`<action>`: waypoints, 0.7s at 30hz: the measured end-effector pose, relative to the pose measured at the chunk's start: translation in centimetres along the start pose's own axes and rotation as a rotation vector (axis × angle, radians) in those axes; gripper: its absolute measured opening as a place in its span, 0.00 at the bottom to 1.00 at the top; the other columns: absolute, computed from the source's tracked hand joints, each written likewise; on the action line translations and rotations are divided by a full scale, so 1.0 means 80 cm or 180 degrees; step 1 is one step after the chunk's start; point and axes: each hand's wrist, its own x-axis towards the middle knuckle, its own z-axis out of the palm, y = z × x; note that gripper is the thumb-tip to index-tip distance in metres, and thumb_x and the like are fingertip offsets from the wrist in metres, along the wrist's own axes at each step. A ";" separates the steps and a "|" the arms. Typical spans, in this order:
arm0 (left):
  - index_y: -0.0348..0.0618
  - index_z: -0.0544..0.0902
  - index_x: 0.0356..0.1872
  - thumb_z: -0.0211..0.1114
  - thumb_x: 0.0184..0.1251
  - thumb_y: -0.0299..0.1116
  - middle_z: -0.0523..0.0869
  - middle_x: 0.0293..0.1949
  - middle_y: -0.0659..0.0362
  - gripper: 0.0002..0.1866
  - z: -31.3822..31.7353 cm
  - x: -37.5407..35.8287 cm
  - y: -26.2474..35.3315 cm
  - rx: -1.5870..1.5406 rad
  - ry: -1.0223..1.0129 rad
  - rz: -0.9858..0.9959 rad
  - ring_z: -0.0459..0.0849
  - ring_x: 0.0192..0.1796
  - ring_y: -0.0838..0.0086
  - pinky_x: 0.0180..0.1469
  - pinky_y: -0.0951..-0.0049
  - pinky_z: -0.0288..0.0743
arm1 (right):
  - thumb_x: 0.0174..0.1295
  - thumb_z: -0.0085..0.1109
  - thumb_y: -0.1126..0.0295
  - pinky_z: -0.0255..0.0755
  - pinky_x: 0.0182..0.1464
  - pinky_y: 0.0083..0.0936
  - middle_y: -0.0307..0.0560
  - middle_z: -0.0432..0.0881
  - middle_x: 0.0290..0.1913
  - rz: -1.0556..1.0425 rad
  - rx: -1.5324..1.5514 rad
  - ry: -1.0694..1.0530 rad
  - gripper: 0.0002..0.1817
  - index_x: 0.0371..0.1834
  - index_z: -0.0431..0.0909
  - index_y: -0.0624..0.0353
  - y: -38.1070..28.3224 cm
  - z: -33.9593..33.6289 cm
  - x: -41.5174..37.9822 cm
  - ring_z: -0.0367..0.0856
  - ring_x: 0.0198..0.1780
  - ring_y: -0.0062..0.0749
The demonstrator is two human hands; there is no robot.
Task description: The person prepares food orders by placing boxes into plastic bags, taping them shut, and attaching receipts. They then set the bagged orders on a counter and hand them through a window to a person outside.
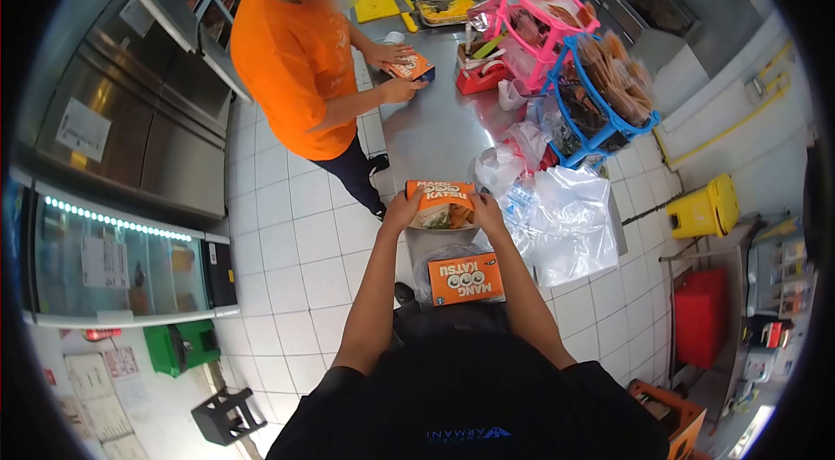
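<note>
My left hand (401,213) grips the left side of a food box (432,217) over the steel table (424,129). On its opposite side my right hand (488,213) has its fingers round the edge. An orange printed sleeve (445,193) covers the far part of this box. Its near part shows food, with something green on the left and golden-brown pieces on the right. Closer to my body, a second orange-labelled box (467,280) sits at a clear plastic bag (423,273). My fingertips are partly hidden by the held box.
Across the table's left side, a person in an orange shirt (291,69) handles another orange box (411,68). Clear plastic bags (570,216) lie to my right. Beyond them stand a blue basket (600,140) and a pink basket (544,43). A knife (405,12) lies farther back.
</note>
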 end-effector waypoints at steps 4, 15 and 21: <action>0.18 0.84 0.50 0.57 0.68 0.71 0.87 0.48 0.31 0.49 -0.008 0.027 -0.014 0.0231 -0.0267 -0.0372 0.87 0.56 0.46 0.59 0.59 0.78 | 0.70 0.54 0.44 0.72 0.64 0.39 0.66 0.84 0.58 0.0061 0.0065 -0.0176 0.35 0.59 0.81 0.71 -0.012 -0.008 0.010 0.82 0.61 0.53; 0.23 0.88 0.42 0.58 0.69 0.67 0.90 0.40 0.35 0.43 -0.021 0.014 0.027 0.0716 -0.0211 -0.0284 0.90 0.47 0.48 0.50 0.56 0.81 | 0.74 0.44 0.54 0.71 0.62 0.36 0.62 0.85 0.56 -0.0024 -0.0404 -0.0575 0.28 0.59 0.80 0.70 0.002 -0.009 0.030 0.83 0.57 0.48; 0.26 0.85 0.47 0.49 0.80 0.57 0.88 0.44 0.34 0.35 -0.006 0.007 0.011 0.1404 0.0063 0.0109 0.88 0.50 0.42 0.54 0.49 0.80 | 0.76 0.40 0.47 0.70 0.64 0.41 0.69 0.83 0.57 -0.0113 -0.0566 -0.0294 0.32 0.54 0.79 0.69 0.005 0.013 0.024 0.81 0.61 0.55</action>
